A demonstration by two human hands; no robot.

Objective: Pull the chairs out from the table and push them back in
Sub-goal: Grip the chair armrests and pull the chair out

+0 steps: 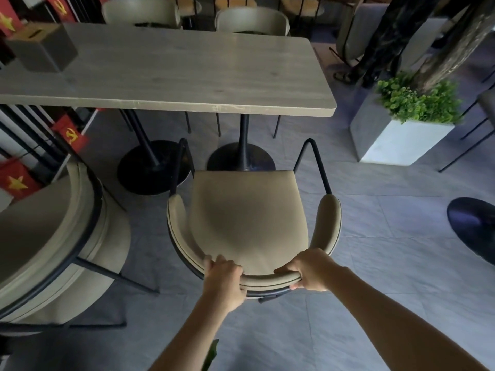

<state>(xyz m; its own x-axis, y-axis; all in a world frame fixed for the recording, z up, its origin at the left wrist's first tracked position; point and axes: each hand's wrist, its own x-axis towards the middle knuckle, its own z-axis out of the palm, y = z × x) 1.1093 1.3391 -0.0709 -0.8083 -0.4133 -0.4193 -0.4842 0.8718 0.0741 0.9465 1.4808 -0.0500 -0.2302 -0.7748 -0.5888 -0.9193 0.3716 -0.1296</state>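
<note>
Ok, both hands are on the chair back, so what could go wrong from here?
1. Pushed in crooked, the chair could catch its front legs on the round table base ahead.
2. The second chair stands close on the left; swinging that way may knock it.
3. The left hand and right hand grip only the back's rim, so a hard shove might tip it.

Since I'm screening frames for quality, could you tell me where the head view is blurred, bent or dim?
Head view: wide-angle bending curves the table edge; the left chair and tissue box are smeared by blur; the held chair and both hands stay sharp; lighting is dim, bluish on the floor.
</note>
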